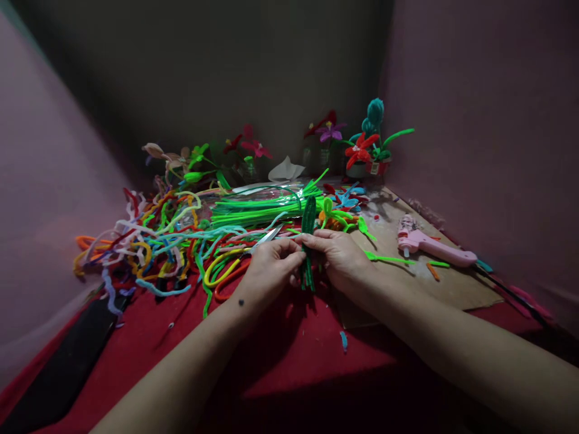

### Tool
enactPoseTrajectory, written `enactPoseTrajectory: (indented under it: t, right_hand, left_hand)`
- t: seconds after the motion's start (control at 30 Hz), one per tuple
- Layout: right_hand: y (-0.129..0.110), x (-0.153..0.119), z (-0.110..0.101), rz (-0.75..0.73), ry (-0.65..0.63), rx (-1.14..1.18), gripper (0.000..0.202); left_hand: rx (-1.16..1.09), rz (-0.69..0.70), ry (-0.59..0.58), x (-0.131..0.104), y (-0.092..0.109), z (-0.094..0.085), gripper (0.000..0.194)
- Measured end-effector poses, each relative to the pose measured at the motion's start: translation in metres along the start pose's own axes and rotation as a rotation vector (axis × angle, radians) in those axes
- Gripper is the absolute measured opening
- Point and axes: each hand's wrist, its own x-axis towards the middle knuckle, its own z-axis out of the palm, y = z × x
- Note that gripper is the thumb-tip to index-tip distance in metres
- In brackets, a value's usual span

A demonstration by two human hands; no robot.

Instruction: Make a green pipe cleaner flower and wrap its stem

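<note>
Between my two hands stands a dark green bundle of pipe cleaners (309, 216), upright, its loose ends hanging below my fingers. The fingers of my left hand (275, 262) are closed on its lower left side. My right hand (339, 256) pinches it from the right, thumb across the front. Just behind my left hand the blade of a pair of scissors (271, 236) points up and right. A pack of bright green pipe cleaners (257, 212) lies beyond my hands.
Many coloured pipe cleaners (149, 241) are heaped at the left. A pink glue gun (434, 246) rests on brown cardboard (470, 286) at the right. Pipe-cleaner flowers (360, 150) stand at the back. A black flat object (67, 367) lies on the red cloth (280, 361).
</note>
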Motion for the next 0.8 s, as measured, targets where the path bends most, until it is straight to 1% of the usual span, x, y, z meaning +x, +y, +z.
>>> enactPoseTrajectory:
  t: [0.13,0.2,0.3,0.4,0.5,0.57,0.7,0.8]
  right_hand:
    - [-0.002,-0.001,0.000,0.012,-0.031,0.006,0.007]
    - [-0.003,-0.002,0.000,0.018,-0.028,-0.003,0.005]
    - [-0.004,-0.003,0.001,0.037,0.003,-0.007,0.002]
    - [-0.004,-0.002,0.000,0.050,0.019,0.014,0.005]
    - [-0.004,0.000,-0.001,0.056,-0.022,0.008,0.002]
    - [-0.003,0.000,-0.002,0.051,-0.052,-0.008,0.004]
    - [-0.001,0.000,-0.003,-0.023,-0.073,-0.044,0.010]
    - [0.000,-0.001,-0.004,-0.067,-0.055,-0.099,0.014]
  left_hand:
    - [-0.340,-0.116,-0.150,0.003,-0.004,-0.005,0.016]
    - [-0.420,-0.168,-0.211,0.004,-0.007,-0.008,0.016]
    - [-0.436,-0.192,-0.272,0.005,-0.009,-0.011,0.018]
    - [-0.448,-0.203,-0.268,0.005,-0.009,-0.012,0.016]
    - [-0.494,-0.242,-0.259,0.006,-0.010,-0.011,0.017]
    - [-0.478,-0.216,-0.242,0.006,-0.011,-0.010,0.020]
    - [-0.370,-0.110,-0.164,0.005,-0.012,-0.007,0.025]
    - [-0.272,-0.105,-0.094,0.002,-0.006,-0.003,0.027]
